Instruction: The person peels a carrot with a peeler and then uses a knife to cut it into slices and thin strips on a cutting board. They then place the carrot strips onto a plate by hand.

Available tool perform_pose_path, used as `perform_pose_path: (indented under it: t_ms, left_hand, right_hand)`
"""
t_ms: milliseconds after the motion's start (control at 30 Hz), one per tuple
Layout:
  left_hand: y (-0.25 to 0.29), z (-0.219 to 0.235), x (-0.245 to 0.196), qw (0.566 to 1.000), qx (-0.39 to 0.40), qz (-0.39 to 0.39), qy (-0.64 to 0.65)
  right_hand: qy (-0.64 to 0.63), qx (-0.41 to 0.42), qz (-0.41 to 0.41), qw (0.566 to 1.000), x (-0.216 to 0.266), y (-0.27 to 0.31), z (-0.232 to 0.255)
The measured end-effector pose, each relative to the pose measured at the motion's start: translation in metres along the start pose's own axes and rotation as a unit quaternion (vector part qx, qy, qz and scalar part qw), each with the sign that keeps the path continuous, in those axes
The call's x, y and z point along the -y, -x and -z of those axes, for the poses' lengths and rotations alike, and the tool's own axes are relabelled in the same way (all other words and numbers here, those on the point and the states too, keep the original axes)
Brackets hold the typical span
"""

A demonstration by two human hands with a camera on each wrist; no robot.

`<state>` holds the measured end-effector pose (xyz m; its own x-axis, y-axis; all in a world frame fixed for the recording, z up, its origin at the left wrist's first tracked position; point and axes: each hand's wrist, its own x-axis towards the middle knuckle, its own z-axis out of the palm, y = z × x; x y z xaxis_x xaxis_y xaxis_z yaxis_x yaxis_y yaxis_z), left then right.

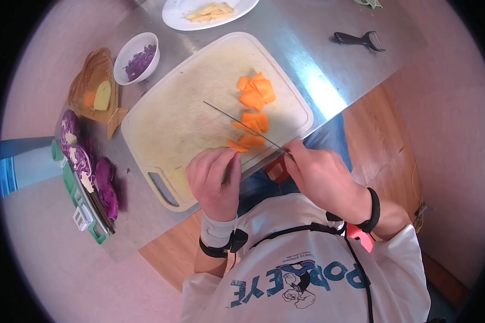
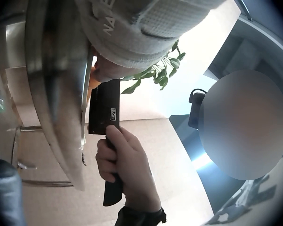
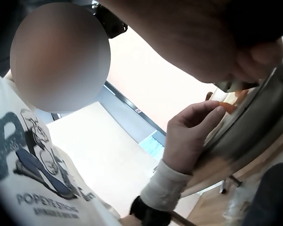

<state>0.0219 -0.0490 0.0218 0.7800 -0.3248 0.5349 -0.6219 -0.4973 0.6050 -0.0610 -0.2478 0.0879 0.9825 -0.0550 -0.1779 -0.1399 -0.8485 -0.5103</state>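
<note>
The right hand (image 1: 323, 175) grips the handle of a cleaver (image 2: 105, 106), whose blade stands on edge across the cutting board (image 1: 172, 113), seen from above as a thin line. Its thumb lies along the handle near the blade in the left wrist view. The left hand (image 1: 214, 180) rests at the board's near edge, fingertips on an orange slice (image 1: 236, 146); in the right wrist view the left hand (image 3: 186, 134) pinches an orange piece (image 3: 228, 107) between thumb and fingers. More orange slices (image 1: 257, 90) lie in small piles on the board's right side.
A bowl of shredded purple cabbage (image 1: 120, 63), a basket (image 1: 81, 81) with a yellow piece, and cut purple cabbage (image 1: 81, 161) are left of the board. A plate (image 1: 172, 19) with pale strips stands behind it. A black peeler (image 1: 355, 39) lies at the back right.
</note>
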Motion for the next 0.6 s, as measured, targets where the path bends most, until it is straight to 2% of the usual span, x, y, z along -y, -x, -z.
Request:
perform_pose_path:
  t_ms: [33, 100, 333, 400, 600]
  left_hand:
    - [0.000, 0.000, 0.000, 1.000, -0.002, 0.002, -0.002]
    - [0.000, 0.000, 0.000, 1.000, 0.000, 0.002, 0.003]
    - [0.002, 0.000, 0.002, 1.000, -0.002, 0.001, 0.000]
    - [0.003, -0.001, 0.003, 1.000, -0.004, -0.004, 0.000]
    - [0.003, 0.000, 0.003, 1.000, -0.009, -0.004, -0.002]
  right_hand:
    - [0.001, 0.001, 0.003, 1.000, 0.001, 0.000, -0.001]
    - [-0.074, -0.056, 0.057, 0.994, 0.003, 0.005, -0.005]
    - [-0.092, -0.049, 0.070, 0.992, 0.009, 0.010, -0.005]
    - [-0.069, 0.054, 0.028, 0.996, 0.008, 0.012, -0.002]
    - [-0.055, 0.080, 0.017, 0.995, 0.010, 0.011, -0.002]
